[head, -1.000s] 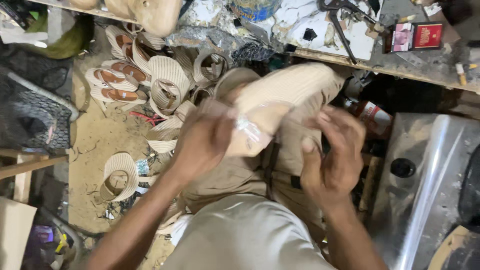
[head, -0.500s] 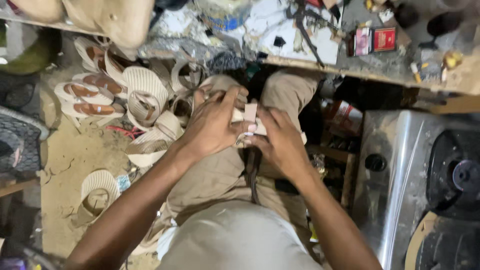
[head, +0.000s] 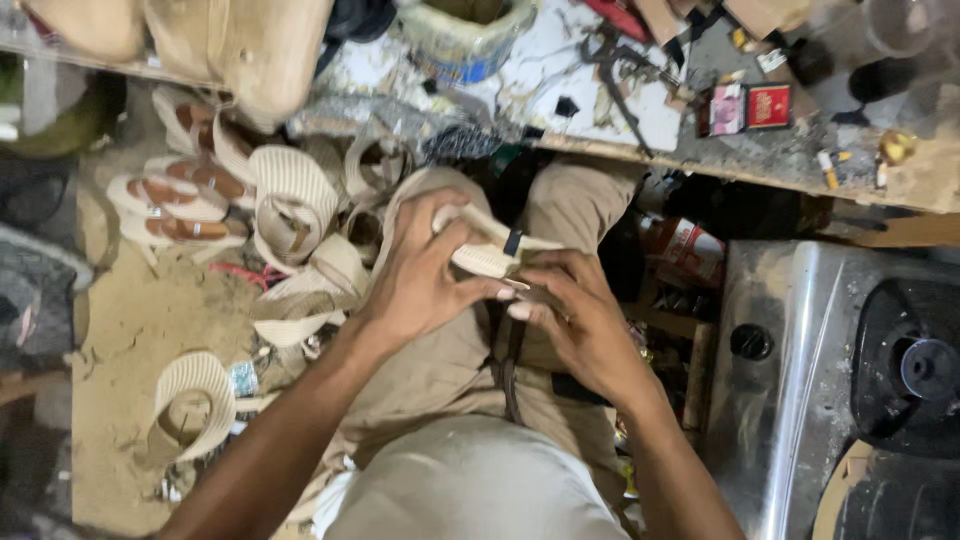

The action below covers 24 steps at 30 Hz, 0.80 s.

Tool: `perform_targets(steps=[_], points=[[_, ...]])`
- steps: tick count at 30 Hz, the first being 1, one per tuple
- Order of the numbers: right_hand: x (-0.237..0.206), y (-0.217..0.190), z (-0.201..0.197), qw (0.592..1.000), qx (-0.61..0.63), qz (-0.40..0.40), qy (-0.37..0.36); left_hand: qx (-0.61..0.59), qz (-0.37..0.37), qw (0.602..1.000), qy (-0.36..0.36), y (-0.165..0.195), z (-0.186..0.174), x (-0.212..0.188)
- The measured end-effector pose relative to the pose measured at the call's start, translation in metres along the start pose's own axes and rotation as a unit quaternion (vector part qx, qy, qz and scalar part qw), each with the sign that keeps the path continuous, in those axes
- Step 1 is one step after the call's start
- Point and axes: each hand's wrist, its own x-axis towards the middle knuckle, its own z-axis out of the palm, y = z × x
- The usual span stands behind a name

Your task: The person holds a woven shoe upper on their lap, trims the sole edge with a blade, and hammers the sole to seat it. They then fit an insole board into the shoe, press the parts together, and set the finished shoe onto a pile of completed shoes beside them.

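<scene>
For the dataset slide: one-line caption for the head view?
Seated person's left hand and right hand grip a cream ribbed sandal piece over their lap, sandals on the floor beside.

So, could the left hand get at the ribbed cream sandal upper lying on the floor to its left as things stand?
Probably yes: the sandal upper lies uncovered on the sandy floor beside the left forearm, nothing over it. But the left hand is busy gripping the cream sandal piece.

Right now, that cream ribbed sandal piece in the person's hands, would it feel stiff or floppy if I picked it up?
Probably bendy: the cream ribbed sandal piece looks thin, and similar cream ribbed uppers on the floor curl into arches. Likely light, since the left hand and right hand support it mostly with their fingers. The ribbing should give grip, so it's hardly slippery.
</scene>
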Motion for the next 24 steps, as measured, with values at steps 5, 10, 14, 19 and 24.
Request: perform_targets(steps=[5, 10, 14, 19, 24], points=[[0.008, 0.005, 0.012, 0.992, 0.067, 0.094, 0.053, 0.012, 0.021, 1.0, -0.001, -0.003, 0.003, -0.004], [0.003, 0.01, 0.033, 0.991, 0.069, 0.065, 0.094, 0.005, 0.073, 0.997, 0.038, -0.004, 0.003, -0.017], [-0.006, 0.011, 0.035, 0.99, 0.082, 0.024, 0.109, -0.005, 0.084, 0.996, 0.041, -0.005, 0.004, -0.022], [-0.009, 0.017, 0.034, 0.992, 0.038, 0.045, 0.111, -0.015, 0.092, 0.994, 0.048, -0.007, 0.01, -0.023], [-0.003, 0.007, 0.031, 0.99, 0.073, 0.069, 0.095, -0.011, 0.103, 0.994, 0.043, -0.01, 0.01, -0.03]])
